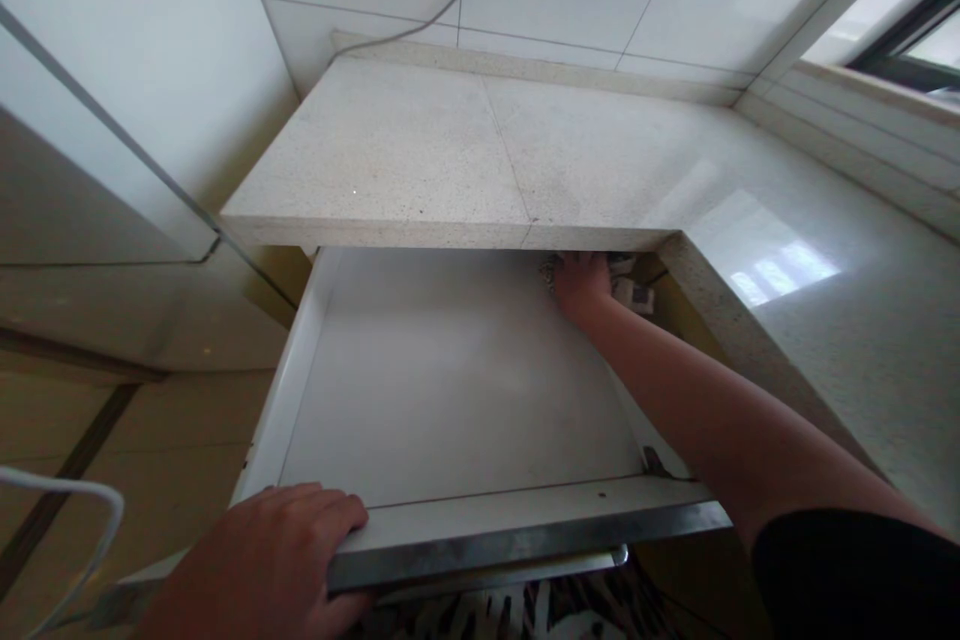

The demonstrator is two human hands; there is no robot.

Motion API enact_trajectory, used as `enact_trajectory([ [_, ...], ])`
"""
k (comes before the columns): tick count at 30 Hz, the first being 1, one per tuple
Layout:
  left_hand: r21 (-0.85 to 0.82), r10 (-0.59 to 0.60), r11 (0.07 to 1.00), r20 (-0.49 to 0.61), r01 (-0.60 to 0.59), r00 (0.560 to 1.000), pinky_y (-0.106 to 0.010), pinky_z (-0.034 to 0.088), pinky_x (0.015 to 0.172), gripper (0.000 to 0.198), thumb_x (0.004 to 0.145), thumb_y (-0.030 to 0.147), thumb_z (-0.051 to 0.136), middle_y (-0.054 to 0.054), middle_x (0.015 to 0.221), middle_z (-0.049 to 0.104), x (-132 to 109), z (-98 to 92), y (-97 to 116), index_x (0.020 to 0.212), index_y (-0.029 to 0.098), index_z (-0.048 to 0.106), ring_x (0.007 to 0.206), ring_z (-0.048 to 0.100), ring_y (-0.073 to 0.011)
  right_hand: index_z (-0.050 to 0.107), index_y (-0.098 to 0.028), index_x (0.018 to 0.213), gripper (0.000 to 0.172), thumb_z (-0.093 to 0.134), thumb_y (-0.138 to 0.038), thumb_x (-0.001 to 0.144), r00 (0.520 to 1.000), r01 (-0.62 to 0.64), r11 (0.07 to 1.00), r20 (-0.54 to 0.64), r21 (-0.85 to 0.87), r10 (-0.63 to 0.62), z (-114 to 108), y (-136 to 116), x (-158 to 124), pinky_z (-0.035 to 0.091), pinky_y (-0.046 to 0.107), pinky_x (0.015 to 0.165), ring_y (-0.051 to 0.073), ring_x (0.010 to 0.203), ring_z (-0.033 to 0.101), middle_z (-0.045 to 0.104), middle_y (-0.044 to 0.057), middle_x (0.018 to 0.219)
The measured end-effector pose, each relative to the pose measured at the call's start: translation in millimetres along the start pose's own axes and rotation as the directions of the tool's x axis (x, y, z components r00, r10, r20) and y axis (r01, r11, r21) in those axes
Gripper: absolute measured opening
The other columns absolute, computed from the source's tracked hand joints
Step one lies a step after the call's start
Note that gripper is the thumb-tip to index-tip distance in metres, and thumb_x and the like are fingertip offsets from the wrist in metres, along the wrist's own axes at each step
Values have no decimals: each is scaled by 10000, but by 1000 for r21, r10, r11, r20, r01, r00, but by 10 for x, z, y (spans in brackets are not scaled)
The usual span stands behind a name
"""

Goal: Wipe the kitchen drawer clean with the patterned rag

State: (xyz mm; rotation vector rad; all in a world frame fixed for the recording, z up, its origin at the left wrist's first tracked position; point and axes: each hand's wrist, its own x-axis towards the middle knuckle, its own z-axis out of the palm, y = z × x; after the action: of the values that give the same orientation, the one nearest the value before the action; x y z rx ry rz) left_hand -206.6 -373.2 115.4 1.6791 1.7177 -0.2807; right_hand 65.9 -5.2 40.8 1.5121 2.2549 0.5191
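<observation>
A white drawer (pixel 465 370) is pulled out from under a pale speckled countertop (pixel 420 150). My left hand (pixel 277 550) is wrapped over the drawer's front edge at the left, thumb on the outer side. At the drawer's back right corner, my right hand (pixel 583 282) reaches in under the counter, and its fingertips are partly in shadow. Against that hand lies a patterned, crumpled cloth-like item (pixel 549 272); whether it is gripped cannot be made out. The drawer's visible floor is bare.
A tall white cabinet (pixel 150 40) stands at the left. A grey cable (pixel 450 2) runs down the tiled wall to the counter. The counter turns along the right side below a window (pixel 922 40). A white cord (pixel 112 500) loops at lower left.
</observation>
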Motion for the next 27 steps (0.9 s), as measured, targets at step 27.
enact_trajectory([
  [27, 36, 24, 999, -87, -21, 996, -487, 461, 850, 201, 789, 361, 559, -71, 925, 692, -86, 31, 96, 882, 241, 690, 914, 641, -302, 692, -71, 1185, 412, 368, -170, 950, 995, -57, 997, 83, 52, 52, -104, -57, -254, 393, 491, 898, 392, 1195, 499, 544, 286, 1313],
])
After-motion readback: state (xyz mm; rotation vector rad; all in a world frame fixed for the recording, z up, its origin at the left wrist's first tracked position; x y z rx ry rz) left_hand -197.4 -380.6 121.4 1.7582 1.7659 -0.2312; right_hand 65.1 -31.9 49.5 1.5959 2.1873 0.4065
